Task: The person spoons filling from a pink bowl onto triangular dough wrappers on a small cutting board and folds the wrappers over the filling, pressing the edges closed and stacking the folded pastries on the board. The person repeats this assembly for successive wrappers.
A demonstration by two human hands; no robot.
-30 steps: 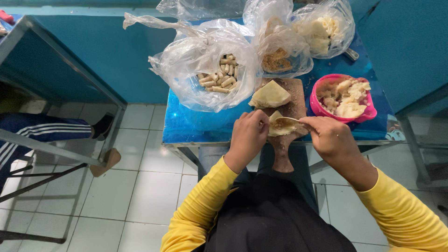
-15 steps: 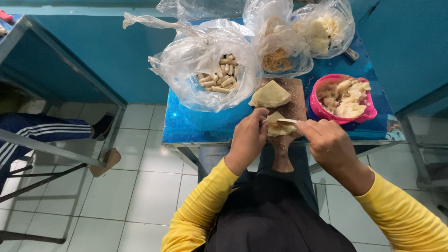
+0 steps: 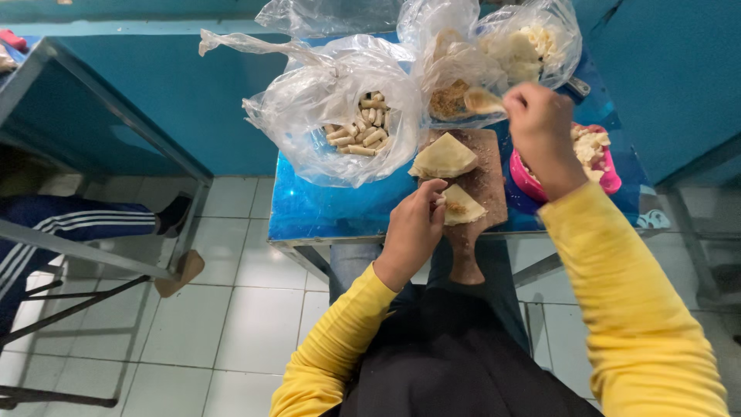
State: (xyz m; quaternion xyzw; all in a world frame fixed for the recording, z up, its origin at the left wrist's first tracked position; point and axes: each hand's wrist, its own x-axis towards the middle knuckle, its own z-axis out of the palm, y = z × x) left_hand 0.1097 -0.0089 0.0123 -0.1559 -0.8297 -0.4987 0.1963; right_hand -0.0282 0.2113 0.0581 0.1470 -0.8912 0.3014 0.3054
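My left hand [image 3: 413, 232] rests on the near end of a wooden board [image 3: 488, 184], its fingertips pinning a thin pale wrapper [image 3: 463, 205]. A stack of folded wrappers [image 3: 442, 157] lies further back on the board. My right hand [image 3: 540, 127] is raised over the back right, fingers closed on a spoon [image 3: 485, 100] whose bowl carries brown filling, beside the clear bag of brown filling [image 3: 454, 94]. Both arms wear yellow sleeves.
A blue table [image 3: 332, 208] carries a plastic bag of finished rolls [image 3: 359, 127], a bag of white pieces [image 3: 532, 42] and a pink bowl [image 3: 603, 179] of pale chunks. Another person's leg in striped trousers [image 3: 77, 224] is at the left, beside a metal frame [image 3: 93, 259].
My right hand has left the wrapper and risen to the back right by the filling bag, now with a spoon in it. My left hand stays on the wrapper.
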